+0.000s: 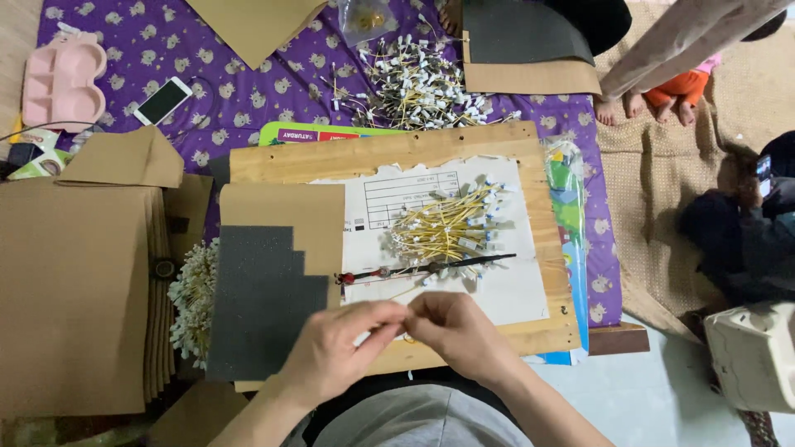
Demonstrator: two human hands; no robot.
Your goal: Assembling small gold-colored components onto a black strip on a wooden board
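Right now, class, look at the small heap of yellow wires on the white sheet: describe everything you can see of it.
The heap of yellow wires is a loose, criss-crossed bundle of short thin yellow leads, each ending in a small white connector, some tipped blue. It lies flat on a white printed sheet on the wooden board. A thin dark rod-like tool lies along its near edge. Neither the left hand nor the right hand touches it.
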